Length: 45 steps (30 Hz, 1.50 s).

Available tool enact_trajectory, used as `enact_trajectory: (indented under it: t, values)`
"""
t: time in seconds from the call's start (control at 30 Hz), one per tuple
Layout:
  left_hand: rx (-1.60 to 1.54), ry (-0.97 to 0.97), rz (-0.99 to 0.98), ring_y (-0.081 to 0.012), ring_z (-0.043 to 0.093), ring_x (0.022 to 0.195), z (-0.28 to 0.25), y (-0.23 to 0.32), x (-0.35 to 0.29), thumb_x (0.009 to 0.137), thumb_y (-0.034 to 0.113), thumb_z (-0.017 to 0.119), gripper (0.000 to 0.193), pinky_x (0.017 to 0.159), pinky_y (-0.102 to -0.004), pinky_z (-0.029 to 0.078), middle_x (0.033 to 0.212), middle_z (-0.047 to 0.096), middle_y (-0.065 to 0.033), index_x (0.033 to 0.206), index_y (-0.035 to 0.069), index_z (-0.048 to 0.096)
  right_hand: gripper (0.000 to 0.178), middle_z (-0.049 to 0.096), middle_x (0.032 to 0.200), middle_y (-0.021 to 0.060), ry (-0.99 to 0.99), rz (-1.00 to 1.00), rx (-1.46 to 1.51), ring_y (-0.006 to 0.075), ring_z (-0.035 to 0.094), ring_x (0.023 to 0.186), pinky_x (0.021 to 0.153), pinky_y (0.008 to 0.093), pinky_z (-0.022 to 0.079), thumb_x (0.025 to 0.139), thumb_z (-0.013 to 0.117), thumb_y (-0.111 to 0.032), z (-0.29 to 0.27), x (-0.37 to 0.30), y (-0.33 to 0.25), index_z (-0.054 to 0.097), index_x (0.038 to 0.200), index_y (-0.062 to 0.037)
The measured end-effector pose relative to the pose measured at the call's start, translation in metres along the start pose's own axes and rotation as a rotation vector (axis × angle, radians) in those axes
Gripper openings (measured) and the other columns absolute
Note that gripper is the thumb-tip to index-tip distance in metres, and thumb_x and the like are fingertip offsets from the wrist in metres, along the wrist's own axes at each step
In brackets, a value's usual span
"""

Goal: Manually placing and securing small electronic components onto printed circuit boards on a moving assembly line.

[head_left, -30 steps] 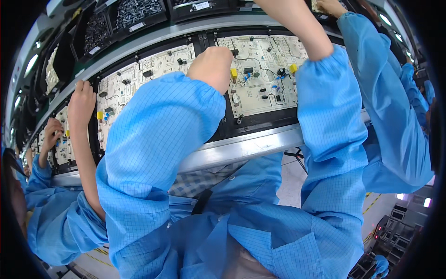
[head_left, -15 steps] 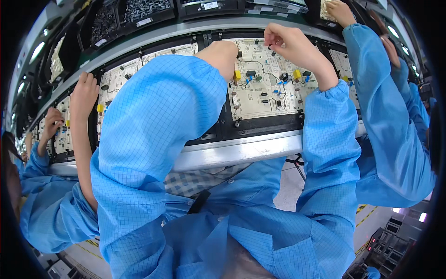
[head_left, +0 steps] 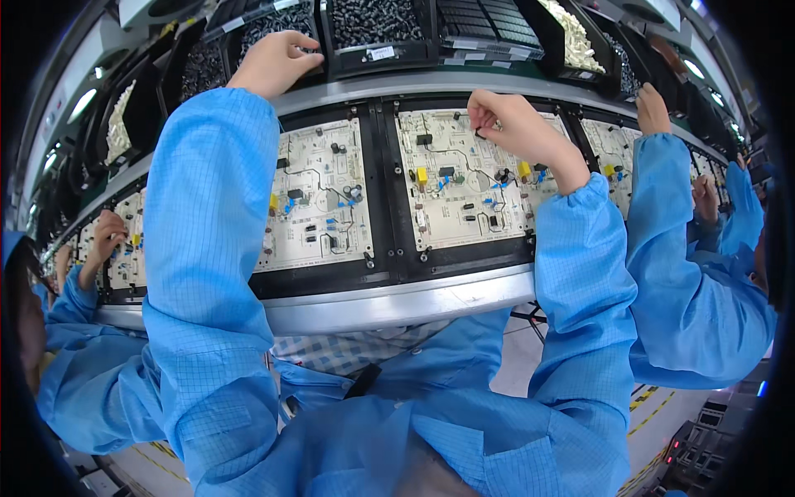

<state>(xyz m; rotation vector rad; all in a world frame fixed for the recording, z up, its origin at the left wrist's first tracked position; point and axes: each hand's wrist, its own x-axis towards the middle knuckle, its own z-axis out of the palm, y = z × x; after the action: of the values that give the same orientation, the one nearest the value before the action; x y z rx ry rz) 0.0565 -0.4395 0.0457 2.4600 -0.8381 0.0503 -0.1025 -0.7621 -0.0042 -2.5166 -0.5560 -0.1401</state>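
Note:
My left hand (head_left: 277,64) is raised over the front edge of the parts bins, beside a bin of small black components (head_left: 377,22). Its fingers are curved, with a small gap between thumb and forefinger and nothing visible between them. Over the upper right of a cream circuit board (head_left: 447,228), my right hand (head_left: 517,124) pinches a small black component (head_left: 480,132). The board carries yellow, blue and black parts and sits in a black frame (head_left: 385,207). A second populated board (head_left: 331,240) lies to its left, partly behind my left sleeve.
A silver rail (head_left: 406,294) runs along the near edge. Beyond the boards stand a bin of white parts (head_left: 571,37) and a tray of black parts (head_left: 489,29). Co-workers' hands show at the right (head_left: 652,108) and far left (head_left: 106,236), over neighbouring boards.
My left hand has left the board and moved up and left to the bins. My right hand stays over the board, still pinching. The boards appear lower in view; the right co-worker's hand has left the white-parts bin.

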Motion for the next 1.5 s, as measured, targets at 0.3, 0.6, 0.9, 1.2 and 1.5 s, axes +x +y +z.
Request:
enact_trajectory:
  t: [0.3,0.6,0.9,1.2,1.5]
  values:
    - [0.500,0.321,-0.130,-0.0360,0.056,0.110,0.023,-0.049,0.035,0.084,0.027,0.063,0.028,0.093,-0.0471,0.047,0.115,0.059,-0.0171,0.107,0.011,0.065,0.022,0.063,0.079,0.0096,0.002,0.015,-0.015,0.0226,0.062,0.075,0.071,0.0307,0.050,0.071,0.066,0.006,-0.002,-0.001,-0.002,0.054,0.088,-0.0007]
    - [0.490,0.341,-0.152,-0.0367,0.060,0.099,0.010,-0.053,0.035,0.083,0.032,0.071,0.035,0.086,-0.0451,0.049,0.103,0.059,-0.0184,0.101,0.004,0.058,0.010,0.060,0.082,0.0117,0.265,-0.281,-0.481,0.0310,0.060,0.085,0.075,0.0396,0.049,0.080,0.059,-0.003,-0.022,0.112,-0.026,0.059,0.089,-0.0039]
    - [0.509,0.277,-0.190,-0.0351,0.064,0.098,0.019,-0.043,0.028,0.083,0.040,0.069,0.038,0.081,-0.0460,0.051,0.102,0.065,-0.0180,0.096,0.004,0.067,0.010,0.065,0.086,0.0152,0.166,-0.211,-0.781,0.0346,0.064,0.087,0.078,0.0433,0.052,0.083,0.053,-0.004,0.004,0.190,0.015,0.061,0.089,-0.0024]
    - [0.613,0.306,-0.006,-0.0377,0.061,0.092,-0.001,-0.045,0.020,0.085,0.024,0.064,0.023,0.078,-0.0478,0.048,0.093,0.063,-0.0198,0.086,0.002,0.065,0.010,0.055,0.067,0.0084,0.293,-0.073,-0.240,0.0179,0.053,0.060,0.056,0.0306,0.043,0.083,0.061,-0.006,-0.073,0.047,-0.016,0.052,0.086,-0.0021]
    - [0.196,0.392,-0.069,-0.0274,0.066,0.078,-0.002,-0.052,0.043,0.089,0.028,0.065,0.026,0.073,-0.0359,0.049,0.082,0.068,-0.0146,0.089,0.002,0.069,0.014,0.065,0.071,0.0077,0.113,0.339,-0.148,0.0147,0.063,0.067,0.062,0.0279,0.050,0.073,0.073,-0.005,-0.083,-0.060,0.060,0.066,0.085,-0.0004]
